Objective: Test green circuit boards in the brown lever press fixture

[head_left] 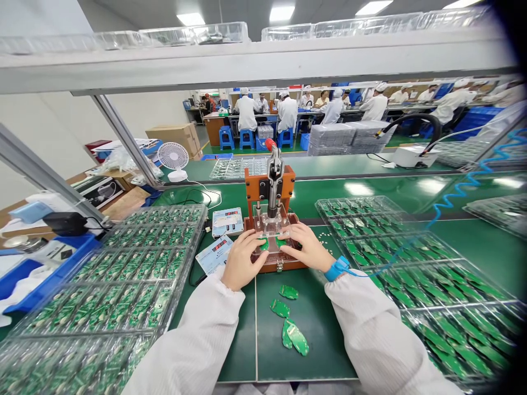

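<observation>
Hands at one toggle-press fixture [269, 219], two green circuit boards [280, 240] seated in it.
Left hand [241, 260] and right hand [307, 247] each lay open, fingertips pressing one board apiece, gripping nothing. Four loose boards [288, 292] lay on the green mat [321, 340] between the sleeves. One blue wrist strap [338, 267] circled the right wrist.

L hand [241, 259] & R hand [308, 248] cover most of 2 boards [281, 240]; meter [228, 221] digits unreadable.

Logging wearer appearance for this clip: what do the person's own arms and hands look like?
The left hand and right hand are bare, no gloves. White sleeves cover both arms to the wrists. The right wrist wears a blue wrist strap with a blue coiled cord attached.
</observation>
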